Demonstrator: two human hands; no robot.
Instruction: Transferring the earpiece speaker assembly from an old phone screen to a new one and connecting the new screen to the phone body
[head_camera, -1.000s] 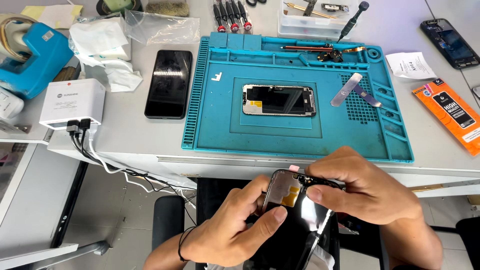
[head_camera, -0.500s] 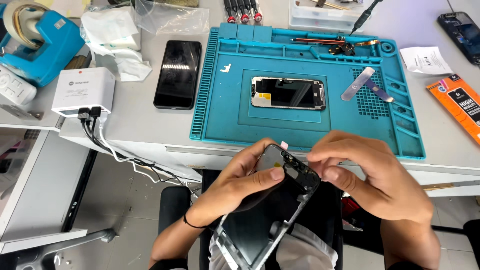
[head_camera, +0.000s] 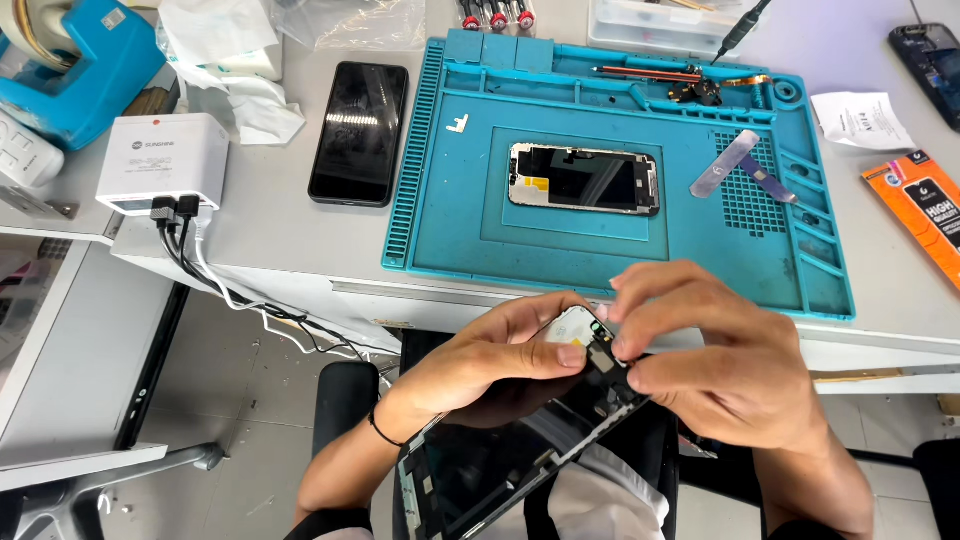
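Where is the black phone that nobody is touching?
In the head view, the black phone lies face up on the grey table, just left of the teal mat and right of the white charger box.

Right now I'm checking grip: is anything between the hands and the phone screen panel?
Nothing visible. The left hand and right hand both pinch the top end of the screen panel directly, below the table edge.

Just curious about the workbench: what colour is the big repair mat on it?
Teal blue; the repair mat shows in the head view.
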